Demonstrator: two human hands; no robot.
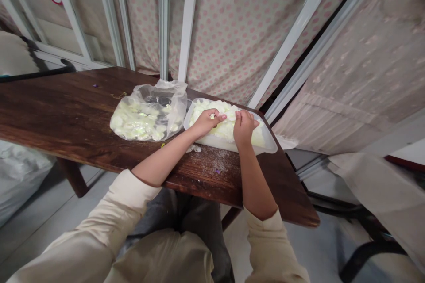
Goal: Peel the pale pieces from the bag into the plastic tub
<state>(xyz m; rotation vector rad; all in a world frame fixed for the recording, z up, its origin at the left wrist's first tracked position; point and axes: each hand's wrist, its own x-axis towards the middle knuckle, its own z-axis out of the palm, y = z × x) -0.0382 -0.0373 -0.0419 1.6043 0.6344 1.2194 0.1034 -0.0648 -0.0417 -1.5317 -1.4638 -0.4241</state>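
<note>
Your left hand [207, 123] and right hand [245, 127] curl over pale green chunks [221, 124] in a plastic tub [267, 143]; you cannot tell whether they grip any. A clear plastic bag [149, 101] lies just beside the tub on the wooden table [66, 110].

A plastic bag [146, 112] just left of a plastic tub [267, 143] (both on a wooden table [59, 115])

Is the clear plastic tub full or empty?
Nearly full: the clear plastic tub holds pale chunks heaped up to its rim along most of its length.
</note>
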